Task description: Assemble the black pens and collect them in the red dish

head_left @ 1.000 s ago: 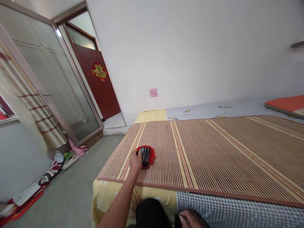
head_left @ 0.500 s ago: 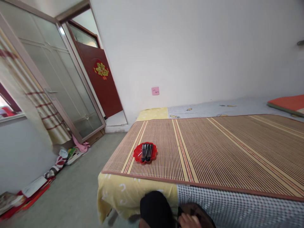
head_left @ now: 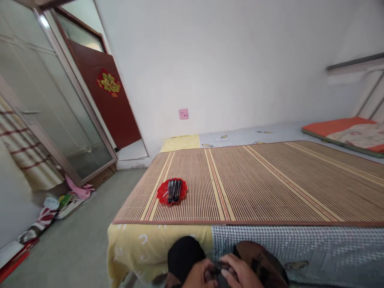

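Note:
Both of my hands sit at the bottom edge of the view, close to my body. My left hand (head_left: 198,277) and my right hand (head_left: 240,273) meet on a small dark object (head_left: 218,271) that I cannot make out, with fingers curled round it. A brown and black bag or cloth (head_left: 261,262) lies under them, beside a black rounded shape (head_left: 183,256). Farther off, a red plate (head_left: 163,197) holding several dark pens (head_left: 174,190) rests on the striped bamboo mat (head_left: 264,180) near its front left corner.
The mat covers a bed with a yellow and checked sheet (head_left: 141,244). An orange cushion (head_left: 342,128) lies at the far right. A dark red door (head_left: 105,100) and glass sliding doors (head_left: 48,104) stand on the left. Papers and cloths (head_left: 54,208) litter the grey floor by the wall.
My left hand let go of the red plate on the mat and drew back to my lap, where it joined my right hand. The view swung slightly right.

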A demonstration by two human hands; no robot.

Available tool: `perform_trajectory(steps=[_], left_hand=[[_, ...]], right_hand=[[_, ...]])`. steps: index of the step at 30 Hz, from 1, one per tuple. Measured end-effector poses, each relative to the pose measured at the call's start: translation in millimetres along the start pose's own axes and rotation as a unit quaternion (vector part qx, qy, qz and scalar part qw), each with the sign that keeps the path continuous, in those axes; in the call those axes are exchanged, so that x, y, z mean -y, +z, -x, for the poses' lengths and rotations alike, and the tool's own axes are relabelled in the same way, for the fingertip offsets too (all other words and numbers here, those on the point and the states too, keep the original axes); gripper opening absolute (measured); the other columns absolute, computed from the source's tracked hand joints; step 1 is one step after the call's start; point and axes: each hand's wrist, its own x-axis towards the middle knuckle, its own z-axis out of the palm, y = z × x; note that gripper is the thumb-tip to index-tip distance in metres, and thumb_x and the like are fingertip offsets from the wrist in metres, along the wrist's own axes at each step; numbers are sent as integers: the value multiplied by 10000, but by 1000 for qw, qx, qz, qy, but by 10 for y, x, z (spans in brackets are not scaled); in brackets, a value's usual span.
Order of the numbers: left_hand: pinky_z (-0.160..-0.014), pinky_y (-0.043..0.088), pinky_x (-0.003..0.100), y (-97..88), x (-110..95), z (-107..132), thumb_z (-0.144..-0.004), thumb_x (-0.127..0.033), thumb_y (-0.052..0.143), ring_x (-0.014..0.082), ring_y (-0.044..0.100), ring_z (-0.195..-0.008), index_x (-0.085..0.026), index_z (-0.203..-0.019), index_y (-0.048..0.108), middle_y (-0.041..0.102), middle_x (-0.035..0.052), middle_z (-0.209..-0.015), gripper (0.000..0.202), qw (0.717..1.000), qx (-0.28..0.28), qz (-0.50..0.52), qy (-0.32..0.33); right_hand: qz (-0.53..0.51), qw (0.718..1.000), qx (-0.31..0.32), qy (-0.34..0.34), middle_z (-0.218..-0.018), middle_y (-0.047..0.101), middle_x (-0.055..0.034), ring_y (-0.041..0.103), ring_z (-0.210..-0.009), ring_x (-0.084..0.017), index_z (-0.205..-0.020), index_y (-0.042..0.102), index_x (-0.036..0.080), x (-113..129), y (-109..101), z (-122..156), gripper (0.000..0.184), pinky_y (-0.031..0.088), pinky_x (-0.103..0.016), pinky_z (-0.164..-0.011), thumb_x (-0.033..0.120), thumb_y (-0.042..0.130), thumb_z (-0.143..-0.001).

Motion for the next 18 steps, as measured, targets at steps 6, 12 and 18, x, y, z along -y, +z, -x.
perform_trajectory(steps=[6,12,18], left_hand=[[-708,427,245,-702,-782,-254,-789,-64,549,155,553,-720,-206,-1531,351,603,-16,-801,781,948,-252,-196,10],[-759,476,271,-1119,-1367,-952,-804,48,445,210,684,-852,-178,-1607,-35,705,115,-997,962,833,-329,-444,-32],[-781,522,292,-1184,-1161,-1360,-874,31,380,233,719,-914,-156,-1578,-161,717,157,-997,907,818,-292,-482,-116]], right_hand=[[-5,995,-76,69,-819,629,-11,606,-742,-181,-1451,469,161,57,-897,-450,605,480,-291,-709,304,534,-866],[329,886,-326,40,-994,695,-143,630,-813,-235,-1592,145,111,160,-1845,-1177,752,435,-317,-707,147,472,-916],[395,888,-209,107,-1178,694,-176,675,-923,-230,-1601,36,136,-195,-1745,-1637,797,443,-303,-739,9,371,-889]])
